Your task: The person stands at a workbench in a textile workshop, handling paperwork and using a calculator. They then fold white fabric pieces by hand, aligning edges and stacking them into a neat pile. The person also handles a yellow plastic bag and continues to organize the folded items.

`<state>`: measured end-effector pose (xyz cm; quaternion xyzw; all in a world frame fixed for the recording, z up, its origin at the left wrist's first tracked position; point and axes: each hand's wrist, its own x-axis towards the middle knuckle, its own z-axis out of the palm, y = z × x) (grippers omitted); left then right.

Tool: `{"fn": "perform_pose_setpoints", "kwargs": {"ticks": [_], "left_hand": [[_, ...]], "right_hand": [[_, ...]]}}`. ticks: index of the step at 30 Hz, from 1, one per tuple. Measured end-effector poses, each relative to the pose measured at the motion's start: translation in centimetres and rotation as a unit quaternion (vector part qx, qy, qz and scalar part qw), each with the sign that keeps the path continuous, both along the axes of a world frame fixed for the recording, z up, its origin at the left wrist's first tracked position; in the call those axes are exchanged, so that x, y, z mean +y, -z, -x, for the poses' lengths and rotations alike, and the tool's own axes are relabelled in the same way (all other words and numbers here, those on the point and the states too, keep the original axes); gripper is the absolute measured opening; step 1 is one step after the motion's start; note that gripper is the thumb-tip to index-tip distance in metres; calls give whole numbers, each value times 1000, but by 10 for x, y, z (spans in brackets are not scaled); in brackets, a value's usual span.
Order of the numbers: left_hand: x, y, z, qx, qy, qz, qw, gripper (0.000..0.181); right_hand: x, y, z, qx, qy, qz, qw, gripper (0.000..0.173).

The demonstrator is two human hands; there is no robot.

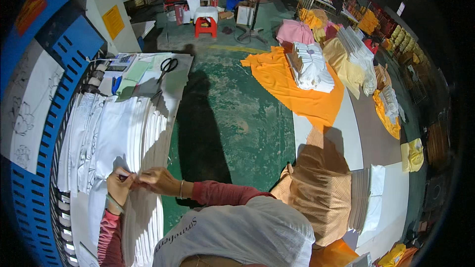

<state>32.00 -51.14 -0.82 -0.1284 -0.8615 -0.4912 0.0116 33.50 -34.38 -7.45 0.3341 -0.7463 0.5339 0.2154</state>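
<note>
My left hand (119,188), with a bangle at its wrist, pinches an edge of white fabric (115,137) at the near side of a folded stack. Close beside it, my right hand (157,181) has thumb and fingers closed on the same fabric edge; the fingertips of both hands nearly meet. The folded white cloth layers (143,222) run under and around both hands along the table. Beyond the stack, black-handled scissors (169,66) and a blue tool (116,84) lie on papers and green sheets (133,74).
A blue slotted machine frame (41,193) stands along the left, holding a printed white cloth (37,107). Behind me to the right are orange cloth (297,92), brown cloth (319,193) and folded stacks. A red stool (205,27) and a standing fan (256,11) are farther off.
</note>
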Motion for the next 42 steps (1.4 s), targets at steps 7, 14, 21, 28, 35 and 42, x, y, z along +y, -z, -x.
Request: {"fn": "perform_pose_setpoints", "kwargs": {"ticks": [7,14,21,28,35,42], "left_hand": [[2,-9,-18,200,147,212,945,28],[2,-14,-25,256,166,337,891,11],[-5,-20,-28,186,191,341,902,8],[7,-38,-45,91,126,346,925,14],[34,44,-91,-354,133,344,859,44],[87,92,-86,-257,-404,-113,871,27]], "right_hand": [[-10,23,-5,-554,-280,306,722,24],[-12,0,-4,-196,43,7,980,23],[5,62,31,-83,55,-144,985,4],[72,71,85,-377,-329,111,859,18],[188,64,211,-325,-315,-151,879,36],[216,64,400,-208,-92,-131,965,16]]}}
